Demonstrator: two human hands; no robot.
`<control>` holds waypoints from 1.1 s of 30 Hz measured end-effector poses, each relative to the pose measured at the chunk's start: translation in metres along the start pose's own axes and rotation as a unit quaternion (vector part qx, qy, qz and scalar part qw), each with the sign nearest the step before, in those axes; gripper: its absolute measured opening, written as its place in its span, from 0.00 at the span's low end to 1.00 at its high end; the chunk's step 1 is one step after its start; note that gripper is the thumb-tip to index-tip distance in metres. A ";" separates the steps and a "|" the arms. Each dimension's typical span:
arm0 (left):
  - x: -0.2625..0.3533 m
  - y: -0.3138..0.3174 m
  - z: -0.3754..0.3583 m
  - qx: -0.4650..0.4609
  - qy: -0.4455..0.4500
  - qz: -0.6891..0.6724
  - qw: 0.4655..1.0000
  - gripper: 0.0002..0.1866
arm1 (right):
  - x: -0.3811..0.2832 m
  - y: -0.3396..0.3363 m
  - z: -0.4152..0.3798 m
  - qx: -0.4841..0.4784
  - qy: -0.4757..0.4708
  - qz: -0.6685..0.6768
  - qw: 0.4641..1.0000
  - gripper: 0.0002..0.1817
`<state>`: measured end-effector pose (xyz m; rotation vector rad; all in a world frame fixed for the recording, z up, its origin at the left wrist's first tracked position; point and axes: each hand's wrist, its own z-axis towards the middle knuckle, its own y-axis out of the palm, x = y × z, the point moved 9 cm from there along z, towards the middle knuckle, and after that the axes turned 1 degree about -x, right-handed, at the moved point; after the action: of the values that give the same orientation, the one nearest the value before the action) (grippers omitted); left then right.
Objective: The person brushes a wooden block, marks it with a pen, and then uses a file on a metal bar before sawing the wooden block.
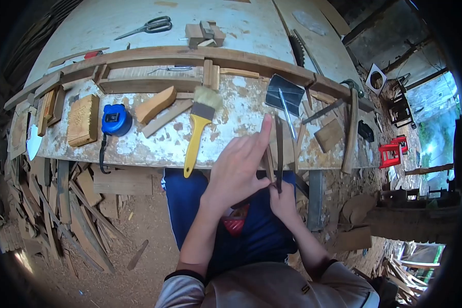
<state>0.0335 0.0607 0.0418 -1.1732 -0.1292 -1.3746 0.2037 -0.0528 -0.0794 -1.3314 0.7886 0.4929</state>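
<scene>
Left hand point(238, 164): fingers extended and pressed flat against the thin wood strip point(268, 163), index finger pointing up toward the workbench point(154, 146).
Right hand point(284, 201): clenched around the lower end of the dark blade tool point(279, 149), below the workbench edge.
Thin wood strip: upright, just beside the blade tool; whether the two touch cannot be told, the view being partly blocked.
Yellow brush point(199, 128): on the workbench, left of the hands.
Blue tape measure point(116, 119): on the workbench, further left of the brush.
Scissors point(146, 27): far side of the workbench.
</scene>
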 end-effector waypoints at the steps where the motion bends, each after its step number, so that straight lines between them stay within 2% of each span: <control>1: -0.001 0.001 0.000 -0.003 0.002 -0.004 1.000 0.82 | 0.010 0.004 0.001 0.005 -0.011 0.000 1.000 0.10; 3: 0.000 0.000 0.000 0.002 0.013 -0.005 1.000 0.82 | 0.048 0.016 -0.008 -0.006 -0.015 -0.021 1.000 0.10; 5: 0.002 -0.003 0.000 0.022 0.025 -0.010 0.999 0.81 | 0.032 0.012 -0.004 -0.005 -0.008 -0.002 1.000 0.10; 7: 0.001 -0.002 0.001 0.009 0.005 -0.007 1.000 0.81 | 0.000 0.000 0.002 -0.009 0.025 0.019 0.999 0.10; 8: 0.002 0.000 0.000 -0.003 -0.001 -0.005 1.000 0.81 | -0.017 -0.006 0.009 -0.010 0.012 0.002 1.000 0.09; 10: 0.003 -0.003 0.001 0.003 0.013 -0.010 1.000 0.82 | 0.004 0.000 0.006 0.005 -0.002 -0.001 1.000 0.06; 13: 0.003 -0.001 0.000 0.006 0.027 -0.009 1.000 0.82 | 0.062 0.016 -0.014 -0.026 -0.021 0.007 0.999 0.05; 16: 0.001 0.002 -0.001 0.006 0.014 -0.003 1.000 0.83 | -0.002 -0.011 0.007 -0.020 0.043 -0.019 0.999 0.06; 17: 0.002 0.000 0.000 0.006 -0.002 0.006 1.000 0.84 | -0.005 -0.010 0.010 -0.006 0.006 -0.007 1.000 0.06; 21: 0.001 0.001 -0.001 0.010 0.017 -0.006 1.000 0.84 | 0.071 0.015 -0.015 0.009 0.020 -0.018 1.000 0.08; 24: 0.000 0.001 -0.002 0.024 0.018 -0.007 1.000 0.84 | 0.018 0.007 -0.005 -0.021 0.056 0.004 0.998 0.08; 25: 0.000 0.003 -0.003 0.020 0.013 -0.011 1.000 0.84 | -0.002 0.001 0.000 -0.012 0.035 0.007 0.999 0.08; 29: 0.000 0.002 -0.002 0.010 0.016 -0.005 1.000 0.85 | 0.034 0.015 -0.007 0.044 -0.023 0.026 0.998 0.09; 31: -0.002 0.004 -0.003 0.005 0.004 -0.010 1.000 0.84 | 0.047 0.018 -0.014 0.020 0.022 0.005 1.000 0.10; 32: -0.004 0.002 0.000 0.010 0.005 -0.002 1.000 0.84 | 0.036 0.015 -0.010 0.003 0.046 -0.008 0.999 0.12; 33: -0.004 0.003 0.000 0.009 0.003 0.001 1.000 0.85 | 0.017 0.004 -0.004 0.030 0.035 -0.006 0.999 0.14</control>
<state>0.0345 0.0629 0.0375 -1.1550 -0.1358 -1.3723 0.2112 -0.0580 -0.0946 -1.3031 0.8460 0.4120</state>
